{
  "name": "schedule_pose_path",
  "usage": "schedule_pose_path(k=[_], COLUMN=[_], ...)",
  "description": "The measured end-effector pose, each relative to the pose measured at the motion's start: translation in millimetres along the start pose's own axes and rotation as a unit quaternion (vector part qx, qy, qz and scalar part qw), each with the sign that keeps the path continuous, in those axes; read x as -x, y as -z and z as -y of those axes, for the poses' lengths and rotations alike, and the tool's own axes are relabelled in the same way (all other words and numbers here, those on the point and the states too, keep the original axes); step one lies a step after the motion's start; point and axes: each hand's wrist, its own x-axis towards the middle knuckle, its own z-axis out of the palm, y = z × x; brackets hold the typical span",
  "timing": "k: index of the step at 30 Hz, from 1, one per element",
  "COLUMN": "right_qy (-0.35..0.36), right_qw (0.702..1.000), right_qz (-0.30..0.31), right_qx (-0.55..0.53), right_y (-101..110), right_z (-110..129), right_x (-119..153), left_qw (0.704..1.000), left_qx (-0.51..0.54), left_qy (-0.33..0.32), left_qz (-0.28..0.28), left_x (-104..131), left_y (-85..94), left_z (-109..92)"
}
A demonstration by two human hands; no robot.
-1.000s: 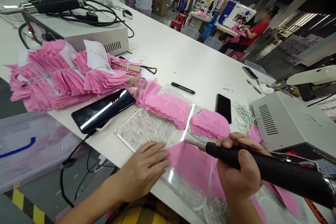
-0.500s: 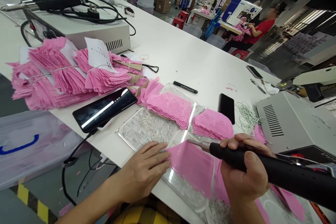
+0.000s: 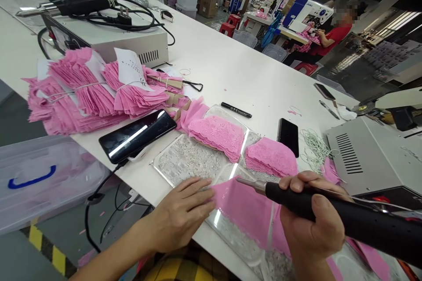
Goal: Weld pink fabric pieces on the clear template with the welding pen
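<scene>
From the head view, the pink fabric (image 3: 242,217) sits at the clear plate (image 3: 231,248) on the bench (image 3: 227,77), can't tell if over or under. Best bet imo: keep it flat, tip pressure light and even, fingers clear. Left hand (image 3: 181,215)'s open, fingers extended at the fabric's left edge. Right hand (image 3: 313,228)'s wrapped around the black tool (image 3: 372,224), tip at the fabric's top edge.

A garment workshop: sewing machine (image 3: 306,14), red stools (image 3: 227,29), bundles of pink fabric (image 3: 95,100), striped floor tape (image 3: 48,249).
</scene>
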Motion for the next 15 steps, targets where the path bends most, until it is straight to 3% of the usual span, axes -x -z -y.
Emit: schedule_pose_path(k=[15], right_qy=[0.001], right_qw=[0.999], right_qz=[0.047], right_qx=[0.008], right_y=[-3.3], right_z=[0.6], right_x=[5.6], left_qw=[1.000], left_qx=[0.005], left_qy=[-0.006], left_qz=[0.009], left_x=[6.1], left_y=[4.7], left_z=[0.8])
